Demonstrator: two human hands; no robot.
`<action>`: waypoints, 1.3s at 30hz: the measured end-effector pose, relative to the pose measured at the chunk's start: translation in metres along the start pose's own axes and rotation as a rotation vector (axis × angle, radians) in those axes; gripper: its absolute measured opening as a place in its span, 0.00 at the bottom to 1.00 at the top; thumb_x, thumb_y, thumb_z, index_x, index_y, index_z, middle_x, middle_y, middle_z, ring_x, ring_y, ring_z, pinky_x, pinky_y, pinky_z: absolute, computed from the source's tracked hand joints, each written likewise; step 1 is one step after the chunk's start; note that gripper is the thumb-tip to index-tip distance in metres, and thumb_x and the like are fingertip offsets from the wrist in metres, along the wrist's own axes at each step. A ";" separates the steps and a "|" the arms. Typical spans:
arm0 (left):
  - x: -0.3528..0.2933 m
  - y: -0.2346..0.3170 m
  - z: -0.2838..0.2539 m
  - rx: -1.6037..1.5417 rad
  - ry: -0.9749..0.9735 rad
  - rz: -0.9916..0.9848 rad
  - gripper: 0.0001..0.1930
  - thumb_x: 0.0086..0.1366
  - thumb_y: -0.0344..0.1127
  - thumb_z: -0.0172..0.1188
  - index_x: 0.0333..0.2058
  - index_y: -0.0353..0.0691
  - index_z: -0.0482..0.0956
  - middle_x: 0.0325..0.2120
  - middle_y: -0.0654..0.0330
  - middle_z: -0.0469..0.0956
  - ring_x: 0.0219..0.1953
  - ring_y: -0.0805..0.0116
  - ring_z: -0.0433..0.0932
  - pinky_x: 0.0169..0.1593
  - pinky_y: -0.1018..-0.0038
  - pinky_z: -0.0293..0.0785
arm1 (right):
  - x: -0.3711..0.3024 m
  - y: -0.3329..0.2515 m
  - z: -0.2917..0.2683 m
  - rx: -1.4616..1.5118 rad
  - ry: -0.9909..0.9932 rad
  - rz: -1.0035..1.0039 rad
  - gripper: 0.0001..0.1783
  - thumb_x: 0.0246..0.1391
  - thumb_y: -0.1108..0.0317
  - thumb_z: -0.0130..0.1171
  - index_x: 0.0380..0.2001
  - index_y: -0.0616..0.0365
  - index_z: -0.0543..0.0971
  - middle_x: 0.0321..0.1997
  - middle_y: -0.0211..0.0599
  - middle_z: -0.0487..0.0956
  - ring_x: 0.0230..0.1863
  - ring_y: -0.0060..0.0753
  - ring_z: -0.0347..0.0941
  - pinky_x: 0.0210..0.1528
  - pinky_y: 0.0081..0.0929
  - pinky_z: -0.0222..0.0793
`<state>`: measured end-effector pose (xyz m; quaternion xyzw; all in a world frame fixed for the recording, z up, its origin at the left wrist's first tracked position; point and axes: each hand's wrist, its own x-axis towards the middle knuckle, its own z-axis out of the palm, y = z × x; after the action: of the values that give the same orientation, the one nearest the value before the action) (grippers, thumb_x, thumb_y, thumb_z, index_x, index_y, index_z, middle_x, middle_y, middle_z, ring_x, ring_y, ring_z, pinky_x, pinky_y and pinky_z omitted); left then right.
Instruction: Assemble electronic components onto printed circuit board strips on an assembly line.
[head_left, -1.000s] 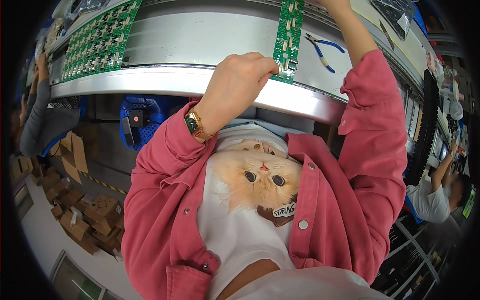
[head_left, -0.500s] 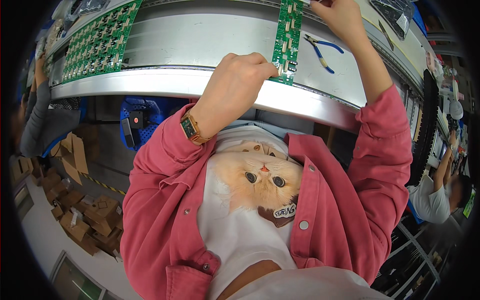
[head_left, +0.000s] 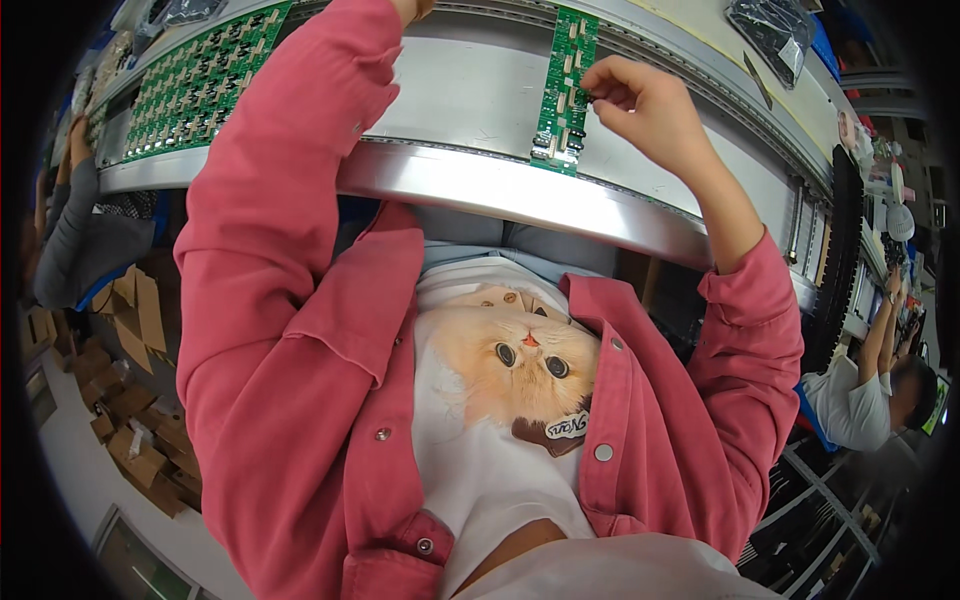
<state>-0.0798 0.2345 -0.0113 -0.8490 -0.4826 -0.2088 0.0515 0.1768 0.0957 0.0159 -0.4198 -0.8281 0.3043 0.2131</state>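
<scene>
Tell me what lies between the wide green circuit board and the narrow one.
In the head view: the pink left sleeve, overlapping the wide board, then grey metal worktop up to the narrow board.

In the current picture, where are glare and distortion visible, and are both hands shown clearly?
Head view: glare whitens part of the metal front rail; the fisheye lens curves that rail, and the corners are black; the right hand looks fairly clear; the left hand is mostly cut off by the upper edge.
</scene>
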 end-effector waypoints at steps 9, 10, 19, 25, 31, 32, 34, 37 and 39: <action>0.013 0.000 0.024 -0.086 0.149 -0.147 0.08 0.50 0.31 0.52 0.22 0.36 0.79 0.23 0.47 0.78 0.28 0.44 0.75 0.36 0.61 0.72 | -0.005 0.007 0.007 -0.010 0.018 0.010 0.08 0.43 0.79 0.56 0.29 0.60 0.80 0.28 0.30 0.79 0.24 0.25 0.70 0.30 0.19 0.67; 0.012 0.001 0.022 -0.072 0.143 -0.158 0.08 0.50 0.31 0.52 0.22 0.36 0.79 0.23 0.47 0.79 0.28 0.44 0.75 0.36 0.61 0.72 | -0.005 0.007 0.008 -0.025 0.041 -0.013 0.08 0.43 0.79 0.56 0.29 0.60 0.80 0.28 0.30 0.79 0.24 0.25 0.70 0.30 0.20 0.67; 0.010 0.013 0.009 -0.232 0.204 -0.181 0.07 0.48 0.29 0.54 0.25 0.37 0.81 0.24 0.51 0.80 0.28 0.48 0.77 0.36 0.64 0.73 | 0.000 0.016 0.010 -0.060 0.069 -0.088 0.08 0.43 0.80 0.56 0.28 0.59 0.80 0.28 0.31 0.79 0.24 0.26 0.70 0.29 0.21 0.67; 0.012 0.007 0.013 -0.443 0.202 -0.157 0.09 0.49 0.29 0.55 0.28 0.37 0.82 0.24 0.55 0.81 0.25 0.57 0.77 0.34 0.68 0.73 | 0.000 0.014 0.010 -0.072 0.049 -0.092 0.07 0.43 0.79 0.56 0.28 0.59 0.81 0.28 0.31 0.78 0.24 0.27 0.70 0.29 0.21 0.67; 0.010 0.013 -0.001 -0.562 0.134 -0.204 0.09 0.50 0.30 0.56 0.29 0.35 0.82 0.22 0.58 0.80 0.23 0.65 0.75 0.32 0.73 0.72 | 0.002 0.015 0.009 -0.111 0.044 -0.123 0.07 0.43 0.78 0.57 0.27 0.59 0.81 0.27 0.31 0.78 0.23 0.27 0.70 0.29 0.21 0.67; 0.008 0.015 -0.004 -0.565 0.148 -0.192 0.09 0.51 0.30 0.56 0.29 0.35 0.82 0.22 0.59 0.80 0.22 0.67 0.74 0.32 0.74 0.72 | 0.003 0.015 0.008 -0.120 0.044 -0.136 0.06 0.43 0.78 0.57 0.27 0.59 0.81 0.27 0.30 0.78 0.23 0.27 0.69 0.29 0.21 0.66; 0.003 0.024 -0.018 -0.596 0.123 -0.192 0.08 0.51 0.30 0.57 0.29 0.35 0.82 0.21 0.59 0.80 0.22 0.67 0.74 0.31 0.75 0.72 | 0.007 0.016 0.003 -0.155 0.095 -0.146 0.06 0.42 0.78 0.57 0.27 0.59 0.81 0.27 0.31 0.78 0.23 0.27 0.70 0.29 0.22 0.67; -0.009 0.040 -0.038 -0.684 0.047 -0.198 0.07 0.52 0.30 0.58 0.28 0.34 0.81 0.20 0.61 0.79 0.21 0.69 0.73 0.30 0.77 0.71 | 0.024 0.018 -0.010 -0.255 0.245 -0.178 0.06 0.42 0.77 0.58 0.27 0.61 0.81 0.29 0.33 0.79 0.22 0.29 0.71 0.28 0.26 0.67; -0.020 0.053 -0.047 -0.683 0.022 -0.191 0.07 0.52 0.30 0.57 0.28 0.34 0.81 0.20 0.61 0.79 0.21 0.69 0.73 0.30 0.77 0.71 | 0.044 0.013 -0.021 -0.429 0.210 -0.083 0.10 0.48 0.74 0.56 0.34 0.55 0.82 0.34 0.31 0.80 0.23 0.24 0.72 0.29 0.25 0.68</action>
<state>-0.0588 0.1767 0.0292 -0.7661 -0.4615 -0.3711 -0.2497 0.1720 0.1451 0.0261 -0.4503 -0.8637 0.0670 0.2162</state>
